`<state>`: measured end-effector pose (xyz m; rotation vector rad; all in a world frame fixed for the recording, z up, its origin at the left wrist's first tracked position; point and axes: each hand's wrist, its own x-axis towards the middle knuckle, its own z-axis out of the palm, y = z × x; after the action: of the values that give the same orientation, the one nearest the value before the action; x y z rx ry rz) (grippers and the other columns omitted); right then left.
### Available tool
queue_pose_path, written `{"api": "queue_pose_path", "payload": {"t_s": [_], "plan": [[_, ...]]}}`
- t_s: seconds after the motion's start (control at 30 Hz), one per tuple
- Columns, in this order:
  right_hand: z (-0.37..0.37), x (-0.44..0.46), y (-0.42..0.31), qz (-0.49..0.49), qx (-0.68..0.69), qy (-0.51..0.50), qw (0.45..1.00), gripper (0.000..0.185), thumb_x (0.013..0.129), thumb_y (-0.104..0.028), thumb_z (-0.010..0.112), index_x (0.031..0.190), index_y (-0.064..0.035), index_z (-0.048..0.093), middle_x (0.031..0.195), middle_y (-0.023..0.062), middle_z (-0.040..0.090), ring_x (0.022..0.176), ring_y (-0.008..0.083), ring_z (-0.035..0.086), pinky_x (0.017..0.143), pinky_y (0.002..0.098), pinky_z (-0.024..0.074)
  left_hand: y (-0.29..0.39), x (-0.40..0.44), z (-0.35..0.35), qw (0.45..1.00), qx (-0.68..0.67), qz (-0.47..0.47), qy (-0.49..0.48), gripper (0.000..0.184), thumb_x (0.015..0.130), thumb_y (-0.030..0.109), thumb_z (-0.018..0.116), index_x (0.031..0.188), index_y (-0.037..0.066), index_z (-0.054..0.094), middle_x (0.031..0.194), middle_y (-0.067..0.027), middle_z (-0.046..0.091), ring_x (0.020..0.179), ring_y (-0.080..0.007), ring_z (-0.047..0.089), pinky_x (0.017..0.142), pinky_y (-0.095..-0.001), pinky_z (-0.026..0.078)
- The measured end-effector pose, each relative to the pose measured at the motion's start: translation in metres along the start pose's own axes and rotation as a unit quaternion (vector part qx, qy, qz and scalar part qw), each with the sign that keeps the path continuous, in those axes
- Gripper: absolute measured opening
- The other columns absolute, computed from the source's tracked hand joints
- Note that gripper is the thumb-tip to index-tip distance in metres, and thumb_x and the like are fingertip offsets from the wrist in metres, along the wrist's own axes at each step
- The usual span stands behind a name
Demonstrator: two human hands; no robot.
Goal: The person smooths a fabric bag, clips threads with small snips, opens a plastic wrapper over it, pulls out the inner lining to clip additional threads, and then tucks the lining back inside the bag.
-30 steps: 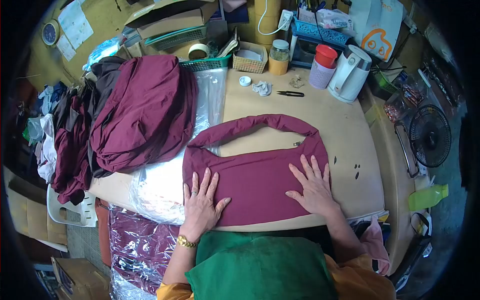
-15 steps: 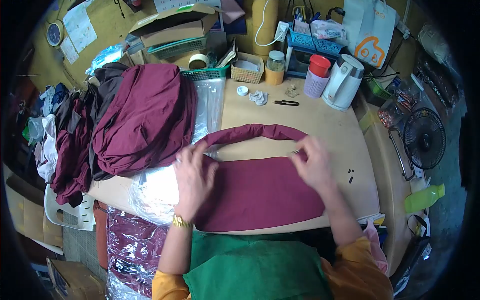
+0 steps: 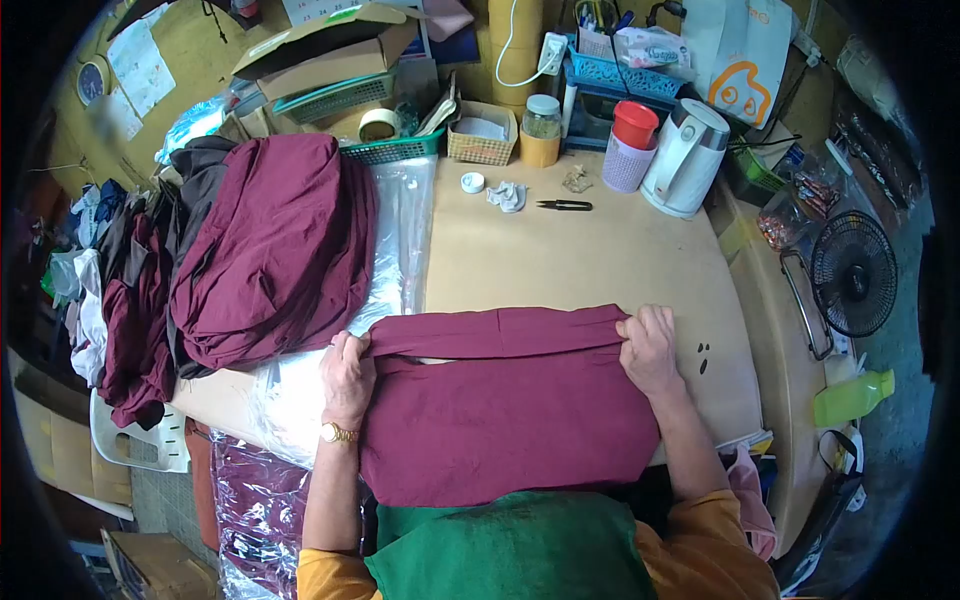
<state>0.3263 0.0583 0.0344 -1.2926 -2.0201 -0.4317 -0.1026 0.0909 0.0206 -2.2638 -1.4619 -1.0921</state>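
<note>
A maroon cloth panel (image 3: 510,430) lies over the front of the table and hangs toward my lap. Along its far edge a maroon cloth band (image 3: 500,332) is pulled straight, with a narrow gap between band and panel on the left. My left hand (image 3: 348,385), wearing a gold watch at the wrist, is closed on the band's left end. At the right end my right hand (image 3: 650,352) pinches the band between thumb and fingers.
A heap of maroon garments (image 3: 275,250) fills the left of the table, beside clear plastic sheets (image 3: 400,250). Toward the back are thread snips (image 3: 564,205), a white kettle (image 3: 688,160) and a red cup (image 3: 635,125). A black fan (image 3: 853,275) stands at right.
The band was arched and bunched; now it is flat and taut, drawn nearer to me. Both hands have closed on its ends, and the panel has shifted toward my lap.
</note>
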Motion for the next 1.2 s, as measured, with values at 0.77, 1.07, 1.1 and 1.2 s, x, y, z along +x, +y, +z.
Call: {"api": "queue_pose_path", "payload": {"t_s": [0.77, 1.07, 1.1, 1.2], "plan": [[-0.023, 0.006, -0.063, 0.158, -0.151, -0.235, 0.947, 0.07, 0.09, -0.043, 0.062, 0.145, -0.0059, 0.041, 0.154, 0.0204, 0.031, 0.145, 0.034, 0.025, 0.113, 0.0655, 0.0138, 0.116, -0.005, 0.005, 0.942, 0.005, 0.018, -0.336, 0.078, 0.094, 0.058, 0.047, 0.152, 0.009, 0.03, 0.159, -0.0179, 0.023, 0.147, -0.0372, 0.022, 0.115, -0.0637, 0.01], [-0.012, -0.015, -0.066, 0.098, 0.035, -0.379, 0.919, 0.066, 0.097, -0.049, 0.05, 0.151, -0.0163, 0.035, 0.16, 0.0157, 0.022, 0.149, 0.035, 0.015, 0.117, 0.0611, 0.0062, 0.104, 0.003, -0.073, 0.867, -0.076, 0.1, -0.482, 0.094, 0.064, 0.027, 0.083, 0.148, 0.019, 0.04, 0.16, -0.011, 0.026, 0.148, -0.0322, 0.022, 0.117, -0.0653, 0.007], [-0.011, -0.012, -0.064, 0.094, 0.035, -0.375, 0.922, 0.066, 0.097, -0.05, 0.049, 0.152, -0.0164, 0.034, 0.16, 0.0157, 0.022, 0.149, 0.0351, 0.014, 0.117, 0.0613, 0.0061, 0.095, 0.001, -0.079, 0.88, -0.092, 0.102, -0.455, 0.089, 0.061, 0.018, 0.083, 0.143, 0.018, 0.047, 0.159, -0.0106, 0.028, 0.148, -0.0314, 0.023, 0.118, -0.0641, 0.007], [-0.007, -0.01, -0.061, 0.09, 0.028, -0.398, 0.912, 0.068, 0.096, -0.046, 0.052, 0.154, -0.019, 0.028, 0.162, 0.0136, 0.016, 0.15, 0.0345, 0.01, 0.118, 0.0608, 0.0019, 0.091, -0.004, -0.097, 0.904, -0.06, 0.085, -0.415, 0.057, 0.061, 0.009, 0.079, 0.114, 0.014, 0.059, 0.127, -0.0105, 0.049, 0.124, -0.0302, 0.046, 0.105, -0.0519, 0.033]]}}
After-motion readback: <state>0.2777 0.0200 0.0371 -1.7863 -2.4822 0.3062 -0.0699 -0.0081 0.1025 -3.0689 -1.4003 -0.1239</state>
